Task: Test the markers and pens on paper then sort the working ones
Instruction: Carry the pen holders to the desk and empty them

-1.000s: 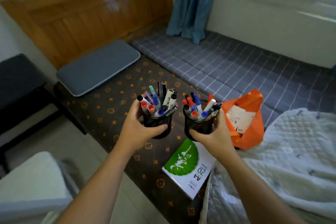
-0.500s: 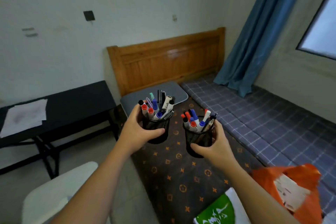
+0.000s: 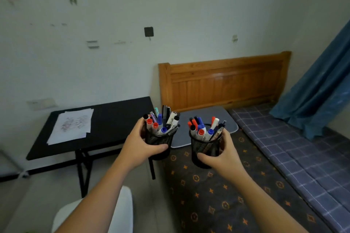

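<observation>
The left hand (image 3: 139,145) is gripping a round black wire-mesh cup (image 3: 161,141) bristling with capped markers (image 3: 161,121). The right hand (image 3: 224,154) is curling around a matching mesh cup (image 3: 204,146). Scribbled paper sheets (image 3: 73,126) are lying near the black table's (image 3: 113,119) left edge

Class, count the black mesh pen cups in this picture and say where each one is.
2. One mesh cup is gripped by the left hand; the other mesh cup is gripped by the right hand, both held above the floor and bed edge. None appears hidden.

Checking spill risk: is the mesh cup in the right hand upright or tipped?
Upright. The right mesh cup has its rim on top, with markers standing out of it.
</observation>
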